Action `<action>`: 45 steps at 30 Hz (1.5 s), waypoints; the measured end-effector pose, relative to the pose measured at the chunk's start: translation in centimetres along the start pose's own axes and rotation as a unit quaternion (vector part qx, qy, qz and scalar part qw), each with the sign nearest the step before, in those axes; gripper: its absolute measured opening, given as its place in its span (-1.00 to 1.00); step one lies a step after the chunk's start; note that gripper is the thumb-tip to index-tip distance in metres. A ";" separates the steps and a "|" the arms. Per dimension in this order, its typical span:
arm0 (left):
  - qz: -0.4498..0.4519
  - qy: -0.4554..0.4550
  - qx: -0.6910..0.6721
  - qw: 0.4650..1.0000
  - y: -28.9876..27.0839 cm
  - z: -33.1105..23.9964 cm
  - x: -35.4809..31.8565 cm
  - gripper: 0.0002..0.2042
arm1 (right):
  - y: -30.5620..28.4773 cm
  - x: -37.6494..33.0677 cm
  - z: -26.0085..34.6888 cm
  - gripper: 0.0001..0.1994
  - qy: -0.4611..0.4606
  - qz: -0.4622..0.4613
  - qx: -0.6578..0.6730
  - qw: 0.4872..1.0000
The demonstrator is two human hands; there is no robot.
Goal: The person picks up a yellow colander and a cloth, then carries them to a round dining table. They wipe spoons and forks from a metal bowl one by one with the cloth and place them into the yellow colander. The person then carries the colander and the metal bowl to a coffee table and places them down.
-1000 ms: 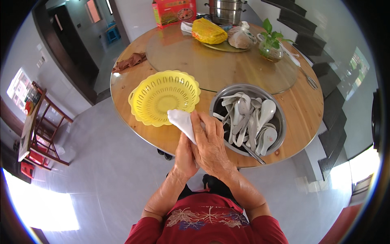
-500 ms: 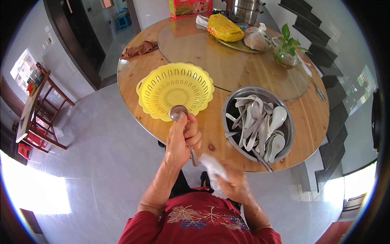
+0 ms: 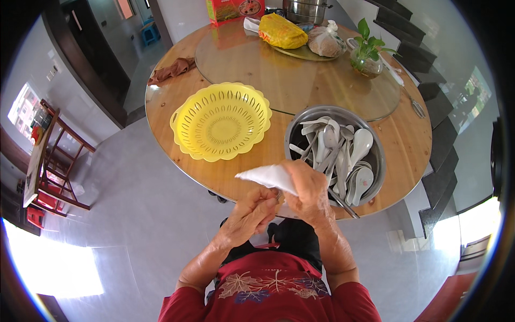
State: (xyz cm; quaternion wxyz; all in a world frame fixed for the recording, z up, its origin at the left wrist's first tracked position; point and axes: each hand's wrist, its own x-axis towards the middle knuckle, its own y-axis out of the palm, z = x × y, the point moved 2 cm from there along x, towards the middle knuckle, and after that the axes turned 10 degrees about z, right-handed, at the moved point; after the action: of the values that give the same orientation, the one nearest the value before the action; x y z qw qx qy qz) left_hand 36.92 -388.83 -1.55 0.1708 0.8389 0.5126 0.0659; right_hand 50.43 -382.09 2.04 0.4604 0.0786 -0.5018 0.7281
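Left hand (image 3: 248,216) pinches a spoon (image 3: 278,195), mostly hidden, at the near edge of the bench (image 3: 405,153); right hand (image 3: 308,189) grasps a cloth (image 3: 268,177) just beside it. Basket (image 3: 224,130) stands left of the basin (image 3: 379,156) of utensils (image 3: 361,144).

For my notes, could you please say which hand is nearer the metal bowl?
Right: the right hand appears at the near-left edge of the metal bowl; the left hand sits farther left.

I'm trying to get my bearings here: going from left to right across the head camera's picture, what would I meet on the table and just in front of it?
Brown cloth → yellow basket → left hand → right hand → metal bowl of spoons → green plant.
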 end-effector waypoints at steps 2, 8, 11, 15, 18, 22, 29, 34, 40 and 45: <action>-0.042 0.054 0.037 0.997 0.3 -0.2 -0.5 -0.86 | 0.0 -0.1 -0.1 -0.74 0.055 -0.036 0.075 0.995; -0.158 0.106 -0.038 0.981 1.1 0.2 -0.4 -0.90 | 3.0 -0.3 0.7 -0.68 0.241 -0.069 0.395 0.884; -0.221 0.153 0.086 0.959 0.2 0.9 0.3 -0.86 | 4.9 -1.0 1.6 -0.68 0.160 -0.041 0.206 0.964; -0.251 0.231 0.182 0.922 -1.2 1.9 0.2 -0.89 | 5.5 -2.0 1.8 -0.70 0.261 0.029 0.349 0.899; -0.268 0.179 -0.031 0.946 -1.2 0.6 -0.8 -0.90 | 5.7 -4.4 1.7 -0.73 0.178 0.124 0.226 0.950; -0.283 0.237 -0.142 0.919 -2.3 0.6 -0.7 -0.93 | 5.1 -5.2 2.4 -0.65 0.168 0.106 0.263 0.944; -0.199 0.273 -0.293 0.894 0.0 0.1 -0.9 -0.95 | 6.3 -1.4 4.3 -0.65 0.052 -0.012 0.083 0.995; -0.242 0.307 -0.243 0.888 -1.1 0.7 -1.9 -0.95 | 7.9 -4.0 4.6 -0.72 0.038 -0.001 0.051 0.998; -0.329 0.314 -0.147 0.878 -3.1 -2.5 -2.7 -0.89 | 7.2 -7.1 3.4 -0.80 -0.013 0.136 0.047 0.990; -0.321 0.195 0.223 0.900 -7.0 -6.5 -0.6 -0.87 | 4.7 -7.1 1.8 -0.75 -0.015 0.093 0.016 0.995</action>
State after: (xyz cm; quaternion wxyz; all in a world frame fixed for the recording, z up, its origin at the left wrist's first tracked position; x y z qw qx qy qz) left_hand 28.89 -385.06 2.02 -0.1121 0.6155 0.7783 0.0538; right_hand 50.30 -388.09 -4.27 0.3819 0.0505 -0.5018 0.7745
